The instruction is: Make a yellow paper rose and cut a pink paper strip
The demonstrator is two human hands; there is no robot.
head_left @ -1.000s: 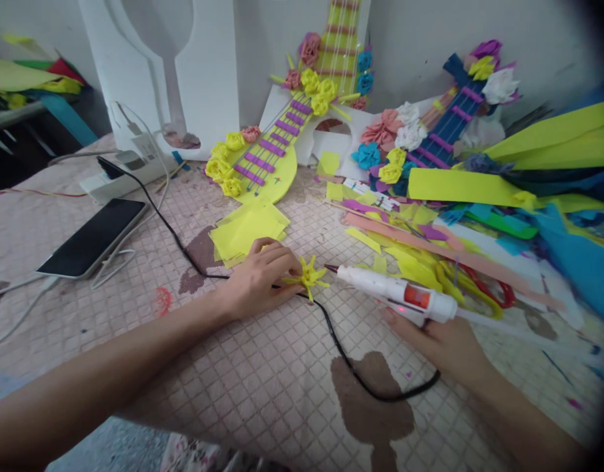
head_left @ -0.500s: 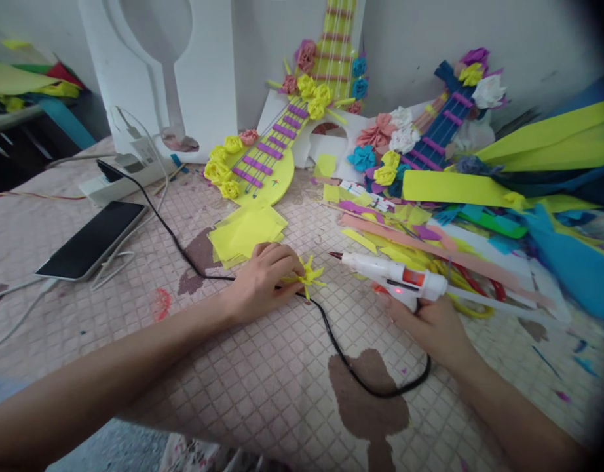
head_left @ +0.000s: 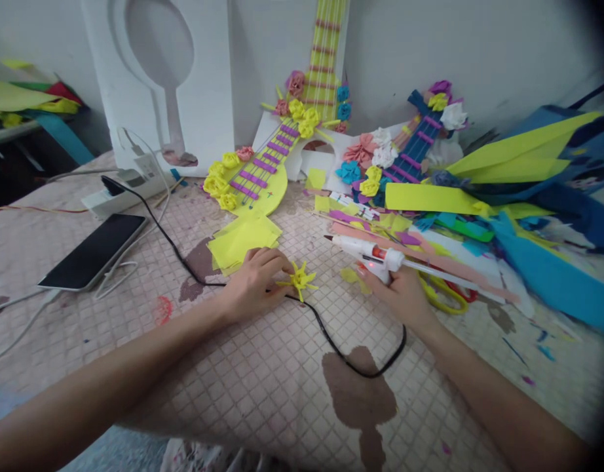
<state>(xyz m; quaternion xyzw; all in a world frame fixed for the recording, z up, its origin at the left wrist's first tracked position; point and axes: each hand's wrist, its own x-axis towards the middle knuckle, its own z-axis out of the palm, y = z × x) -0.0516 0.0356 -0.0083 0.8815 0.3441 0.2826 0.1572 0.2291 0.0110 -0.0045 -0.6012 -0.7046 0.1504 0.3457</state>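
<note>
My left hand [head_left: 257, 283] rests low over the table, its thumb and fingers pinching a small yellow paper flower [head_left: 302, 279] with spiky petals. In my right hand [head_left: 405, 295] is a white hot glue gun [head_left: 368, 254], its dark nozzle pointing left toward the flower but apart from it. A glue stick juts from the gun's back, and a small red light shows on its side. The gun's black cord [head_left: 326, 337] loops across the table and passes by my left hand. Just behind that hand lies a stack of yellow paper squares [head_left: 243, 239].
A decorated yellow paper guitar [head_left: 267, 170] and a blue one [head_left: 413, 154] lean at the back. White foam board [head_left: 208, 85] stands behind. Left are a phone [head_left: 93, 252] and a power strip [head_left: 120, 200]. Paper strips [head_left: 430, 196] and yellow-handled scissors [head_left: 449, 301] crowd the right.
The glue gun in my right hand has come left and slightly up, nearer the flower. My left hand keeps its pinch on the flower, which now faces up more. The view has shifted a little.
</note>
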